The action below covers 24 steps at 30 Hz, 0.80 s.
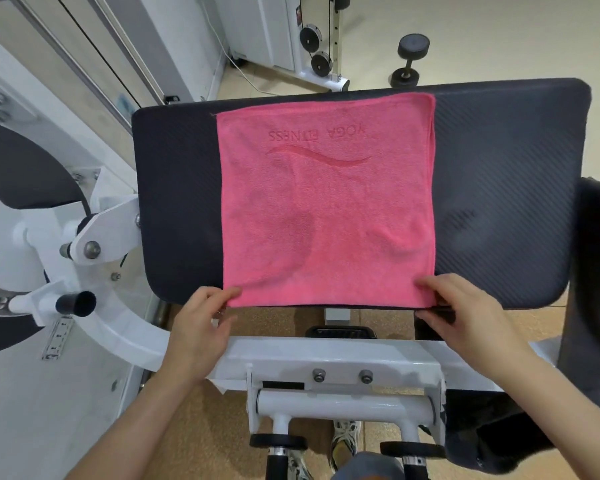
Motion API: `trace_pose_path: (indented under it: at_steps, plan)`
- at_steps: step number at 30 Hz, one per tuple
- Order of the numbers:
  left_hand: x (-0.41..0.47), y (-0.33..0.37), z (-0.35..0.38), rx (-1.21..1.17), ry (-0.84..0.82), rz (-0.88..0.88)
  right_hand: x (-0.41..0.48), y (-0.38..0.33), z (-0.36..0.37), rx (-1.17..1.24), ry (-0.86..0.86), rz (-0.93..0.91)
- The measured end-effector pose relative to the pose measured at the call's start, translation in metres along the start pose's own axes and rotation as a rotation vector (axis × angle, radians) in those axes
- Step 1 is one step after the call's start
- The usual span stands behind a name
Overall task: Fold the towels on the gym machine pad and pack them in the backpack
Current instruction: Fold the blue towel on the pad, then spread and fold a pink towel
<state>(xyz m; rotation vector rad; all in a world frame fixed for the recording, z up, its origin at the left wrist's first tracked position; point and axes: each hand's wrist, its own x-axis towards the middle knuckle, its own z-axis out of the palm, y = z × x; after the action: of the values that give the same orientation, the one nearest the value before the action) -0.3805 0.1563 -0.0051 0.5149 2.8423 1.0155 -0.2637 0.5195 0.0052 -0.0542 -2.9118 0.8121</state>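
Flat on the black gym machine pad (177, 185): pink square towel (326, 209). Near left corner pinched by left hand (201, 327), near right corner pinched by right hand (465, 313). Rest of towel straight ahead of the fingers (234, 292), both hands equally near. Likely fold: away.

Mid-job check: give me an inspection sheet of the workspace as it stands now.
Surface: black pad, bare on both sides of the pink towel.
Job's things: pink towel spread flat, unfolded, its near edge along the pad's near edge.
Clutter: dark fabric at the right edge; cannot tell what it is.
Grippers: left hand pinches the towel's near left corner; right hand pinches the near right corner.
Cables: white cord on the floor beyond the pad.
Surroundings: dumbbell on the floor; white machine frame below the pad.
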Motion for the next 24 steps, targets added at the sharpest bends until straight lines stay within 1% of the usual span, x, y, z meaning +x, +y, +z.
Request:
trace_pose_path:
  at_steps: [2, 4, 8, 10, 12, 14, 16, 18, 19, 21, 24]
  plan:
    - [0.003, -0.005, 0.002, 0.159, 0.029, 0.130, 0.001, 0.006, 0.003, -0.126, 0.037, -0.061]
    - [0.007, -0.010, 0.003, 0.253, 0.076, 0.202, 0.001, 0.012, 0.006, -0.205, 0.092, -0.138]
    - [0.002, -0.008, 0.004, 0.333, 0.164, 0.245, -0.004, 0.023, 0.002, -0.304, 0.149, -0.218]
    - [-0.002, -0.008, 0.002, 0.354, 0.171, 0.254, -0.005, 0.023, -0.004, -0.303, 0.147, -0.255]
    - [-0.005, -0.011, 0.000, 0.355, 0.125, 0.290, -0.006, 0.023, -0.009, -0.273, 0.105, -0.320]
    - [-0.010, -0.014, -0.005, 0.299, 0.033, 0.319, -0.007, 0.024, -0.015, -0.246, 0.010, -0.373]
    - [-0.013, -0.013, -0.012, 0.199, -0.056, 0.274, -0.007, 0.026, -0.020, -0.195, -0.093, -0.393]
    - [-0.012, -0.006, -0.022, 0.078, -0.083, 0.168, -0.002, 0.023, -0.031, -0.114, -0.141, -0.358]
    - [-0.008, 0.001, -0.027, 0.012, -0.075, 0.106, 0.004, 0.018, -0.037, -0.045, -0.139, -0.303]
    - [0.008, 0.019, -0.037, -0.136, -0.021, 0.010, 0.020, 0.005, -0.053, 0.134, -0.085, -0.128]
    - [0.047, 0.043, -0.047, -0.301, 0.120, -0.037, 0.055, -0.008, -0.071, 0.393, 0.003, 0.077]
